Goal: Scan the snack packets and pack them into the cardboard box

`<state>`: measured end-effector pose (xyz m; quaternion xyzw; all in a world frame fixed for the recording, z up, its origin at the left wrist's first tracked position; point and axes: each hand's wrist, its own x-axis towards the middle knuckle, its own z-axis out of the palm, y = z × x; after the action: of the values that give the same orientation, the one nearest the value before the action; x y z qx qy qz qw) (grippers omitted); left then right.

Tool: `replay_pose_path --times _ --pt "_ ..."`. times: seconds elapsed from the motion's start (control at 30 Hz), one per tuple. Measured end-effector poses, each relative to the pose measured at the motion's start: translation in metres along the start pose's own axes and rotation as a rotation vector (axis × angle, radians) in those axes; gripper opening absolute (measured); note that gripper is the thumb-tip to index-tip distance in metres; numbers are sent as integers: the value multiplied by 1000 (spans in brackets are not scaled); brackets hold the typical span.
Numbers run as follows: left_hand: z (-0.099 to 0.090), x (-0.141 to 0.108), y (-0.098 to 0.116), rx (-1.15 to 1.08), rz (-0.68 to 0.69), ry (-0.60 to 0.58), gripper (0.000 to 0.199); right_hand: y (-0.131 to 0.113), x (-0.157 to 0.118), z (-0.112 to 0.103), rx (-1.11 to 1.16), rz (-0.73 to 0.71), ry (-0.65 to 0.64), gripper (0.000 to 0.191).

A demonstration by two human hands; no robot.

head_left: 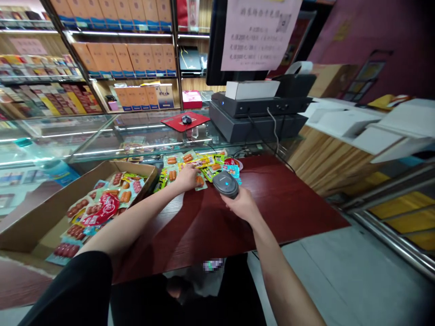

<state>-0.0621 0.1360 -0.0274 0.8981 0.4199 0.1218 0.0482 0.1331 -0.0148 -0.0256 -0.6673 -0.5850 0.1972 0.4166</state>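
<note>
A dark handheld barcode scanner is gripped in my right hand, its head tilted over the front of a packet pile. My left hand reaches into that pile with bent fingers, which look closed on a sausage packet; the fingertips are partly hidden. Around it lie clear and green packets of small sausages and a yellow snack packet. Left of my forearm stands an open cardboard box holding several sausage packets, among them a red packet.
The dark red wooden table borders a glass display counter. On the glass rest a mouse on a red mat and a black cash drawer below a monitor. A blue bottle stands behind the box. Cables hang near the table's back edge.
</note>
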Motion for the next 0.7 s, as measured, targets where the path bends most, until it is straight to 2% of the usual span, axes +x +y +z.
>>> replay_pose_path --times 0.1,0.23,0.37,0.47,0.57,0.63,0.7 --pt "9 -1 9 95 90 -64 61 6 -2 -2 -1 16 -6 35" --pt "15 -10 17 143 59 -124 62 6 -6 -3 -4 15 -8 34" --pt "10 -30 18 134 45 -200 47 -1 -12 1 -7 -21 -8 34" --pt "1 -49 8 14 29 -201 39 -10 -17 8 27 -97 -28 36" --pt "-14 -66 -12 -272 -142 -133 33 -22 -22 20 68 -171 -56 44" --pt "-26 -75 -27 -496 -346 -73 33 -31 -25 29 68 -187 -93 41" --pt "-38 -82 -39 -719 -534 -18 41 -42 -28 39 58 -187 -132 36"
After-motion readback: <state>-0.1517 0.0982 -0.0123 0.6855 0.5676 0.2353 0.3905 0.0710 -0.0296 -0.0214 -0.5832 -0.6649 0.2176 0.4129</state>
